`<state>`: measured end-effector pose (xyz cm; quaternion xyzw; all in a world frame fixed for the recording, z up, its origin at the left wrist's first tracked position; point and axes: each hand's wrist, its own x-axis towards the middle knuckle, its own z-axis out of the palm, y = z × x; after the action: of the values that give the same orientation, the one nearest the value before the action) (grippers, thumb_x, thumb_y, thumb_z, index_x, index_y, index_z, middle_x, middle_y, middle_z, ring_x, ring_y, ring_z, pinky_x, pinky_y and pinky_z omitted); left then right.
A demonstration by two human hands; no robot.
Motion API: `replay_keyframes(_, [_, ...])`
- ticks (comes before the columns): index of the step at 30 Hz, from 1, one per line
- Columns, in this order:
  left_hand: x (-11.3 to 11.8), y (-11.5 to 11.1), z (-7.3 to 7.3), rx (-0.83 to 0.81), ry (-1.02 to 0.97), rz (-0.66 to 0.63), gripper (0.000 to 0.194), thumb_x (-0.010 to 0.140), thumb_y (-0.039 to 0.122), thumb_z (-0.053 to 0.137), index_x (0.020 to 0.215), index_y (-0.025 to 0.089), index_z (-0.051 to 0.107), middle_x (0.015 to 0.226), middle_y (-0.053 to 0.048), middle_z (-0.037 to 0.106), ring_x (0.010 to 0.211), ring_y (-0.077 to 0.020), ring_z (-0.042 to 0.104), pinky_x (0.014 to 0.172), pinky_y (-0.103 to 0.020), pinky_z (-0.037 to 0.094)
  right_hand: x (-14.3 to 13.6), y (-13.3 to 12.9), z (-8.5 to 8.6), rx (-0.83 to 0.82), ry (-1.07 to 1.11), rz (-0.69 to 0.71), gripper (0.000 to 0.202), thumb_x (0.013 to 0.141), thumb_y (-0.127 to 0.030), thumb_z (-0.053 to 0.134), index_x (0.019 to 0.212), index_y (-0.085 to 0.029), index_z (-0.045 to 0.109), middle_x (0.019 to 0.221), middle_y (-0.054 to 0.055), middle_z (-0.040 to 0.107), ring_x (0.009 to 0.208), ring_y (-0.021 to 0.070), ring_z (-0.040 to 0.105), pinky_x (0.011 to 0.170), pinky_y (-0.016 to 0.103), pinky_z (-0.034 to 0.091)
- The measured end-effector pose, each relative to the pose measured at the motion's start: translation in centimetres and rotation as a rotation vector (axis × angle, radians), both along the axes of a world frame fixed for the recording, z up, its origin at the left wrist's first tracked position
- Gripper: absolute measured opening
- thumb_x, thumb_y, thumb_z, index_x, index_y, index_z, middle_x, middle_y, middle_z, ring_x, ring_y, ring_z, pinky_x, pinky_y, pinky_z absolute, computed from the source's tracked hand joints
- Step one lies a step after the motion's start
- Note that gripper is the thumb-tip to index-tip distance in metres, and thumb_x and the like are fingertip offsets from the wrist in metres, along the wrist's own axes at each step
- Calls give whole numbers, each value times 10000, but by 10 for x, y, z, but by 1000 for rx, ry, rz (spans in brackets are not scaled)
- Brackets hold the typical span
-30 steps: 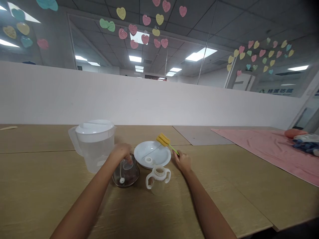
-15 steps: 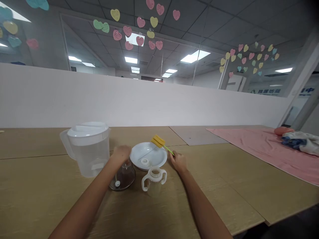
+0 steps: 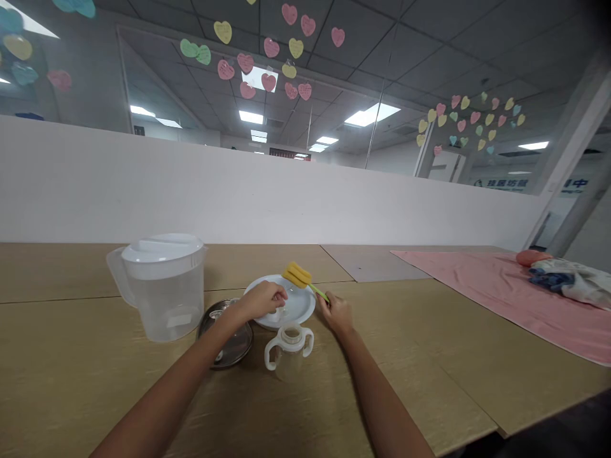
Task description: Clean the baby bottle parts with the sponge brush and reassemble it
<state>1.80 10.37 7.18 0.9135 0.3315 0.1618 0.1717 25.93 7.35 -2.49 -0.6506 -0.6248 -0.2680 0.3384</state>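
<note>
My right hand (image 3: 337,313) is closed round the green handle of a sponge brush, whose yellow head (image 3: 296,275) hangs over the back of a white bowl (image 3: 304,306). Over the bowl's left side is my left hand (image 3: 267,299), fingers bent together; whatever they may hold is too small to make out. White pieces lie in the bowl, partly hidden by that hand. In front of the bowl stands an open clear bottle (image 3: 289,350) with two white handles. A round dark metal tray (image 3: 238,346) with small clear and white parts sits left, partly under my left forearm.
A large clear pitcher (image 3: 167,292) with a white lid stands at the left on the wooden table (image 3: 267,420). A pink cloth (image 3: 477,286) covers the right, with bunched fabric (image 3: 568,280) on it. Behind rises a white partition (image 3: 286,210).
My left hand has moved right, from above the metal tray to over the bowl, uncovering more of the tray. My right hand still holds the brush, and the view has shifted slightly.
</note>
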Motion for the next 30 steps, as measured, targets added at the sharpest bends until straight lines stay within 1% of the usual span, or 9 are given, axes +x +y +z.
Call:
replay_keyframes(3, [-13,7,14,-78,-218,-15,332,757,236,487,1063,140,576,915,-66,678,809,-156,628,754,-266,490,1,1,-1,56,-9,22,432,883,-409,356,602,-155,564,500,33,589,425,92,451,483,229,195])
replay_keyframes(8, [-27,9,32,-255,-543,-22,410,679,298,625,1053,147,549,926,-82,671,844,-179,638,782,-321,507,1,1,-1,121,-45,54,421,882,-379,364,595,-152,571,480,30,575,415,88,443,480,229,205])
replay_keyframes(12, [-30,1,44,-272,-615,-5,344,672,340,648,947,136,615,971,-94,679,880,-188,636,832,-335,491,-2,1,1,137,-72,82,433,888,-379,362,577,-155,564,470,27,567,406,80,432,479,230,202])
replay_keyframes(15, [-30,-6,51,-246,-631,49,339,684,374,631,922,132,641,931,-86,693,815,-186,643,771,-324,507,-2,1,1,144,-90,68,431,886,-382,367,577,-156,564,473,26,568,403,78,422,476,231,195])
replay_keyframes(17, [-31,-9,54,-159,-633,109,334,697,389,615,911,135,649,897,-76,698,772,-182,641,733,-312,507,-2,1,0,139,-102,63,436,883,-384,364,564,-158,558,463,24,560,399,79,414,472,232,191])
replay_keyframes(20, [-33,-14,56,7,-532,147,290,722,385,590,876,149,661,867,-61,699,775,-181,634,720,-290,492,-2,0,1,124,-106,66,430,879,-374,362,562,-160,559,465,23,555,404,80,413,478,230,202])
replay_keyframes(25, [-34,-22,59,137,-108,185,198,747,325,556,826,179,663,796,-44,690,750,-181,618,682,-273,455,-2,-2,3,164,-131,73,402,868,-376,385,595,-153,579,486,33,564,435,88,440,493,230,221])
replay_keyframes(28, [-37,-26,56,124,159,236,122,699,244,580,775,192,660,847,-46,687,786,-189,613,688,-273,443,-1,-1,3,165,-87,32,425,879,-384,359,601,-153,584,481,33,559,429,90,436,485,231,214])
replay_keyframes(30, [-39,-26,52,36,279,250,90,609,164,622,690,188,655,774,-37,689,720,-185,622,639,-259,450,0,-1,3,155,-32,-10,445,887,-395,343,603,-154,586,466,28,545,419,90,422,477,228,205])
